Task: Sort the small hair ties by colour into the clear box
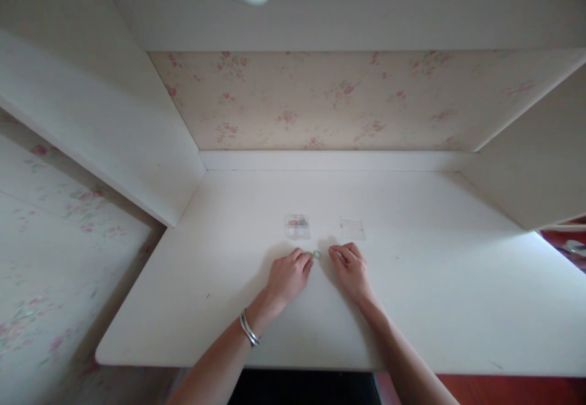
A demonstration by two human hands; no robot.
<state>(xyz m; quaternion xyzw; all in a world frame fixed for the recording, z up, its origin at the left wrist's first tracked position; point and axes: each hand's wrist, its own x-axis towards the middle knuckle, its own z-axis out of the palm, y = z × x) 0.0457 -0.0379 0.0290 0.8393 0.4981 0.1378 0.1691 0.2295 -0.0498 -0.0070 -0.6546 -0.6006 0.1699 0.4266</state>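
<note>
both hands are down on the white worktop (412,307), close together, knuckles up. the left hand (288,277) is curled, its fingers (306,261) drawn narrow and touching a tiny pale green ring (317,254) that lies flat on the surface just beside the fingertips. the right hand (351,269) sits on the other side of the ring, near it but not clearly touching; its fingers (341,255) are pinched in narrow, and there may be something small and pale held at the tips, though at this size i can't say for sure.

as for progress, it looks early. behind the hands sit two little clear plastic bags: the left bag (297,225) has small dark and reddish pieces inside, while the right bag (352,229) looks flat and close to empty. only this one ring is out in the open between the hands, and nothing on the surface looks joined or assembled yet, so most of the work seems to lie ahead.

materials now: the worktop is smooth, matte, painted white with rounded front corners. the bags are thin, glossy, square and see-through. the ring is a small round loop, smooth and faintly greenish, material hard to tell. a silver bangle (249,330) of thin metal bands circles the left wrist. behind it all, faded floral wallpaper (329,100), pink blossoms on cream, framed by white panels.
</note>
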